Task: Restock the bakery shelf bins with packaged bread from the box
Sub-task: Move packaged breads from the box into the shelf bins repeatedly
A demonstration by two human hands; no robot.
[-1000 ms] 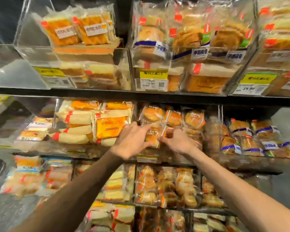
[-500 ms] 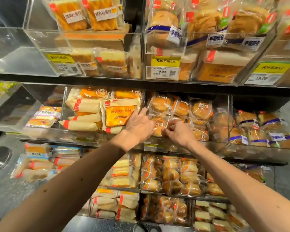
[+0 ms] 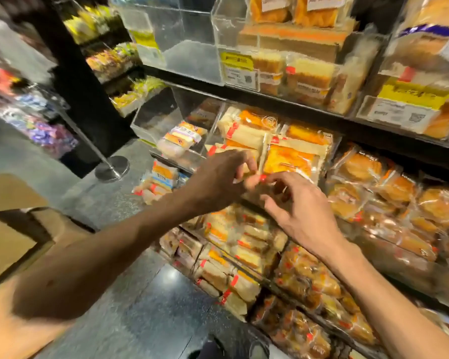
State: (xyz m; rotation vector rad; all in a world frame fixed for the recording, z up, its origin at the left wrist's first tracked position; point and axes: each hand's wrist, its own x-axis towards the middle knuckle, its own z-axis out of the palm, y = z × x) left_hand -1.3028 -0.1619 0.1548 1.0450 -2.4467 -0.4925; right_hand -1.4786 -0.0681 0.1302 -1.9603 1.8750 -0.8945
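Note:
My left hand (image 3: 218, 177) and my right hand (image 3: 298, 213) hover close together in front of the middle shelf, just outside the clear bins. Their fingers are loosely curled and I see no packet in either, though motion blur softens the fingertips. Right behind them stand orange-labelled sandwich bread packets (image 3: 290, 159) in their bin. To the right is a bin of round bun packets (image 3: 373, 182). An open cardboard box (image 3: 8, 244) sits low at the left edge; its contents are hidden.
A clear bin (image 3: 182, 47) on the top shelf holds nothing; beside it are stacked cake packets (image 3: 306, 76). Lower bins (image 3: 233, 244) hold more packets. A metal stanchion base (image 3: 112, 167) stands on the dark floor, with candy shelves (image 3: 36, 117) far left.
Both hands have pulled back out of the bun bin and shifted left. The view has swung left and down, bringing the cardboard box and floor into sight.

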